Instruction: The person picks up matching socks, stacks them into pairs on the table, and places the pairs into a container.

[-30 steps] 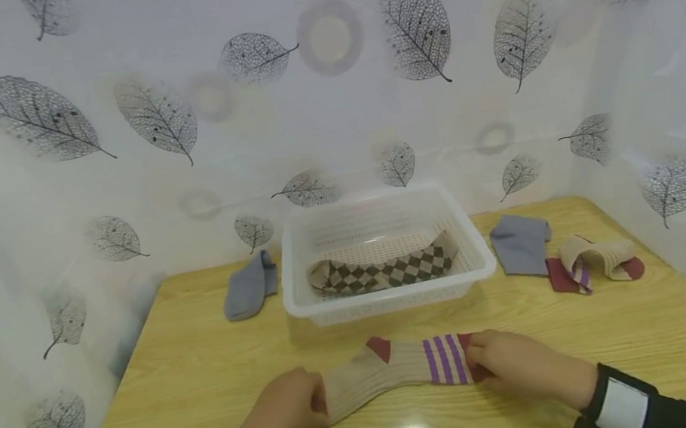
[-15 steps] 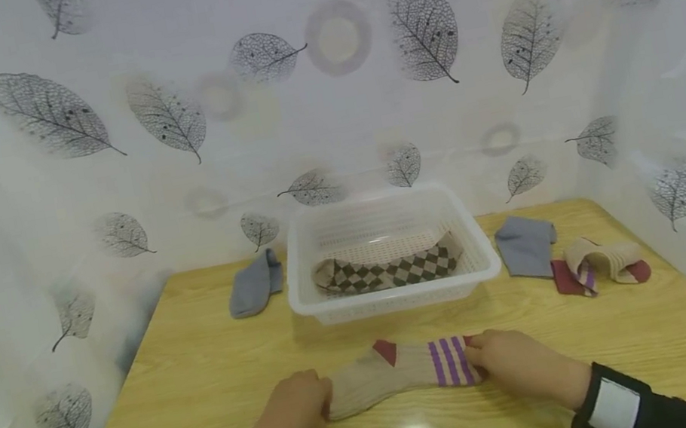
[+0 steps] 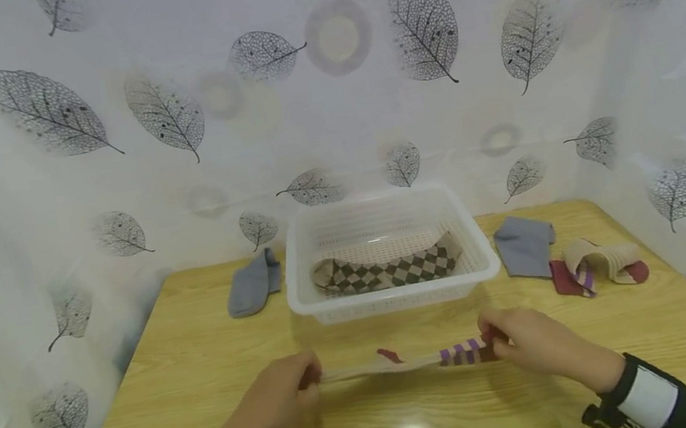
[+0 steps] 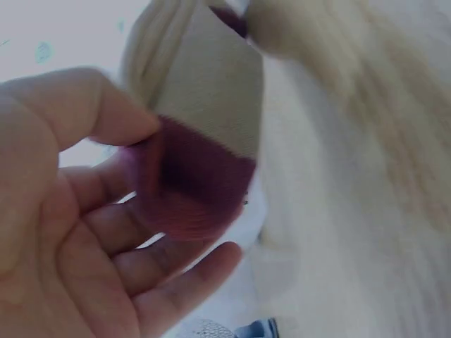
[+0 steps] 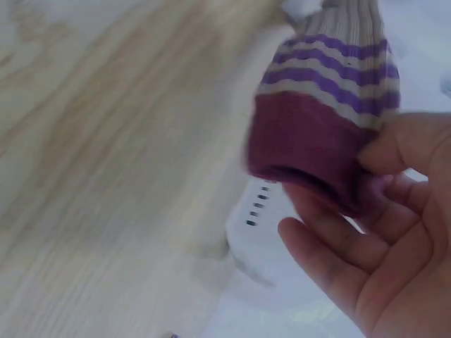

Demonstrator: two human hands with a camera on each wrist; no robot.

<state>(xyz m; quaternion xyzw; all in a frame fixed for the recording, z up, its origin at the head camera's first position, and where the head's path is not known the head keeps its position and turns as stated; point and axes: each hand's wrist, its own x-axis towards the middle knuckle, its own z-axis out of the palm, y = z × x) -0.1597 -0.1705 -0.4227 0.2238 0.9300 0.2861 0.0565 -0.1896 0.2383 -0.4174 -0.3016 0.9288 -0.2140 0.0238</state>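
A beige sock (image 3: pixel 357 371) with purple stripes and dark red patches is stretched level above the table, seen nearly edge-on in the head view. My left hand (image 3: pixel 282 397) pinches its dark red toe (image 4: pixel 197 183) between thumb and fingers. At the other end my right hand (image 3: pixel 545 343) pinches the dark red cuff (image 5: pixel 303 137), just past the purple stripes (image 5: pixel 331 70). The cuff's opening faces the right palm.
Behind the hands stands a white basket (image 3: pixel 398 294) with a checkered sock (image 3: pixel 388 272) in it. A grey sock (image 3: pixel 252 285) lies left of it; another grey sock (image 3: pixel 523 247) and a crumpled beige sock (image 3: pixel 606 259) lie right, on the wooden table (image 3: pixel 188 348).
Both hands have raised the held sock off the table, and it has turned from showing its broad side to nearly edge-on. The right hand has shifted slightly right.
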